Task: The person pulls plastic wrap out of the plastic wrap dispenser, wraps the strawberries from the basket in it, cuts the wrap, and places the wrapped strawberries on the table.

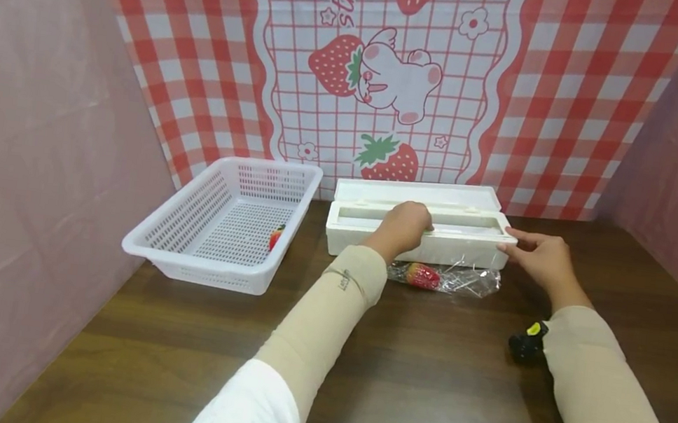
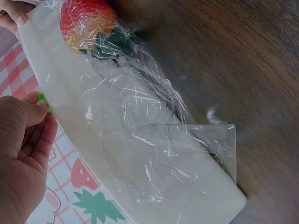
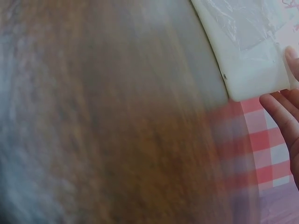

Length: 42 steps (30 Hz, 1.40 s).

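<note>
A long white box (image 1: 423, 249) stands at the back of the table, its lid (image 1: 417, 194) raised behind it. My left hand (image 1: 402, 225) is at the middle of its front rim. In the left wrist view, that hand's thumb and finger pinch a small green piece (image 2: 44, 102) at the box's edge. My right hand (image 1: 541, 263) holds the box's right end between thumb and fingers. A strawberry (image 1: 423, 275) wrapped in clear plastic film (image 1: 470, 281) lies against the box front. Some of the film spreads over the front face in the left wrist view.
To the left stands a white perforated basket (image 1: 215, 263) with another strawberry (image 1: 275, 237) inside. A checked strawberry-print cloth (image 1: 204, 68) hangs behind the wooden table (image 1: 418, 391). Pink cloth walls (image 1: 21, 165) bound both sides.
</note>
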Motion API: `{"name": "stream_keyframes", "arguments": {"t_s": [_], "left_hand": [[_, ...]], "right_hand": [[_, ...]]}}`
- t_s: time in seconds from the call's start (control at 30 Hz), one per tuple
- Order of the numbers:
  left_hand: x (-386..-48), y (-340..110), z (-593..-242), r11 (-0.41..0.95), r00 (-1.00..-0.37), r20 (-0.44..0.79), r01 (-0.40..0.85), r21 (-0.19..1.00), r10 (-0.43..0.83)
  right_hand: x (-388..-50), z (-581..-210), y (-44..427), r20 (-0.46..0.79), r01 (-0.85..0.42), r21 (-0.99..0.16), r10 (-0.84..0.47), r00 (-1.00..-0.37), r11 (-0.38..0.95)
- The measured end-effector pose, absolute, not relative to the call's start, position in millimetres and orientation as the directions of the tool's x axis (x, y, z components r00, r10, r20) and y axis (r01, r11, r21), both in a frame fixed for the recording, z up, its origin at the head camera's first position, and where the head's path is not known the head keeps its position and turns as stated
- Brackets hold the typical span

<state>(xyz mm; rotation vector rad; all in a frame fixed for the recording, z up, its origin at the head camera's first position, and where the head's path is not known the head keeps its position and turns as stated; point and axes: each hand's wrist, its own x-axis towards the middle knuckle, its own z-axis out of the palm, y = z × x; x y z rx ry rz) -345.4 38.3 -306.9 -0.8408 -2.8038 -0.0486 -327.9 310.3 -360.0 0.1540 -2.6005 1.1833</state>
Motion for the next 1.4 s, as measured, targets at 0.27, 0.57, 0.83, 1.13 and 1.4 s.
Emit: {"name": "stream_keyframes", "arguments": {"t_s": [0.27, 0.57, 0.83, 1.13, 1.4], "left_hand": [[-344, 33, -306, 0.828, -0.804, 0.212, 0.559, -0.052, 0.556], [-344, 29, -306, 0.835, -0.816, 0.191, 0.548, -0.045, 0.546], [-347, 23, -306, 0.841, -0.822, 0.191, 0.54, -0.04, 0.536], [-346, 15, -306, 0.843, -0.824, 0.197, 0.537, -0.029, 0.531], [-345, 6, -307, 0.852, -0.832, 0.201, 0.522, -0.029, 0.517]], "right_hand": [[-327, -359, 308, 0.285, -0.193, -0.725, 0.033, -0.958, 0.662], [-327, -362, 307, 0.324, -0.212, -0.701, 0.039, -0.945, 0.68], [-326, -362, 305, 0.369, -0.236, -0.687, 0.05, -0.928, 0.687], [-325, -362, 305, 0.361, -0.225, -0.679, 0.052, -0.931, 0.698], [-324, -364, 307, 0.382, -0.232, -0.669, 0.059, -0.922, 0.706]]}}
